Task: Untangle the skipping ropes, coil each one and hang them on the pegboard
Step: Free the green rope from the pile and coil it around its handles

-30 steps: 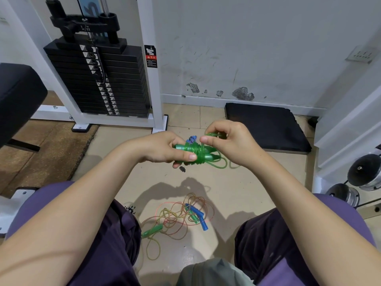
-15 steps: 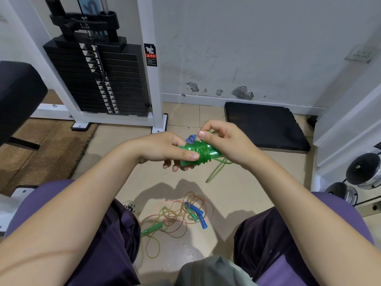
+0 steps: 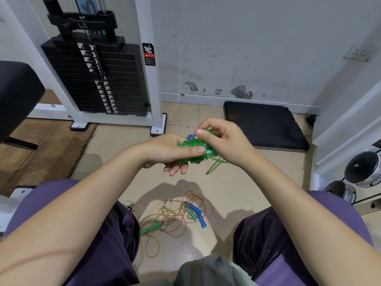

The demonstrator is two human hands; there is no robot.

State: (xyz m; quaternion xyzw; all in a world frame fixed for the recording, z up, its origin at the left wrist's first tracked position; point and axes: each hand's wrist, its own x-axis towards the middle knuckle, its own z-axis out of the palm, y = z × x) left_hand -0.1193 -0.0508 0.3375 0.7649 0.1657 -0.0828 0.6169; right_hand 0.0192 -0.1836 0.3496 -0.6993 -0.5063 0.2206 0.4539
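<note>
At the centre of the view, above a tiled floor [image 3: 237, 182], the left hand [image 3: 171, 150] grips a green skipping rope bundle [image 3: 195, 149], thumb pressed along the wound cord. The right hand [image 3: 224, 141], at 3 o'clock of it, pinches the bundle's far end with curled fingers. A loose green loop [image 3: 214, 164] dangles beneath. At 6 o'clock, between two knees, lies one tangled rope pile [image 3: 179, 213]. One weight stack [image 3: 99, 79] stands at 11 o'clock, one black mat [image 3: 266, 124] at 1 o'clock.
</note>
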